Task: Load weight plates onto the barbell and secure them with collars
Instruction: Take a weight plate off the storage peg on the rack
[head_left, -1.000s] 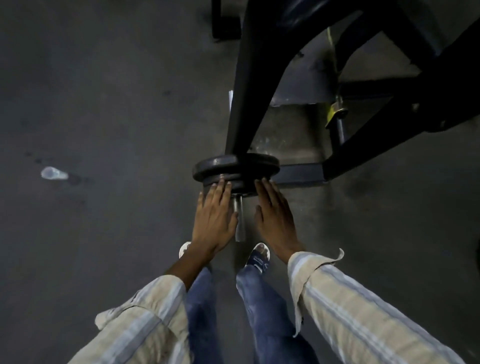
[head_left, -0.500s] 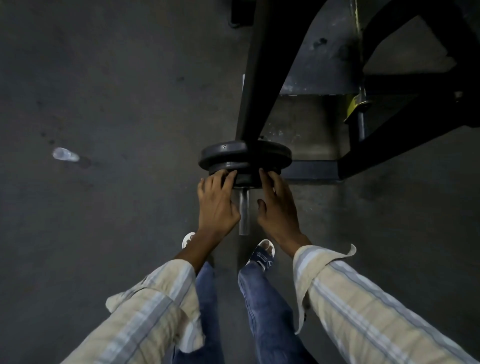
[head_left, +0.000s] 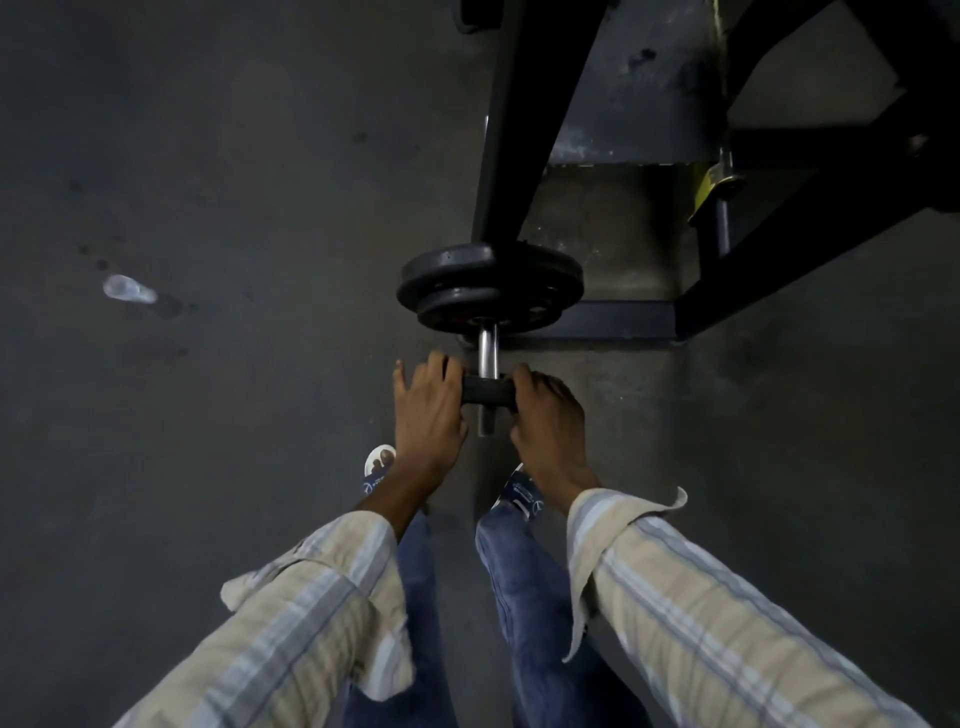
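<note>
Barbell sleeve (head_left: 487, 347) projects toward camera, chrome, bare between plates and collar. Two dark weight plates (head_left: 490, 293) seated on sleeve, stacked face to face, against black rack upright (head_left: 524, 119). Small black collar (head_left: 485, 391) sits on sleeve near its end, well apart from plates. Left hand (head_left: 427, 415) grips collar's left side, fingers curled. Right hand (head_left: 548, 421) grips right side likewise. Floor (head_left: 234, 156) dark grey.

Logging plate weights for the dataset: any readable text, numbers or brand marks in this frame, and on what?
None can be read.
Weight plates: faint raised marks on the faces, too dark and blurred to read.
Sandals: pale marks on the strap, too small to read.
Small plate held by left hand and right hand: no text shows.
</note>
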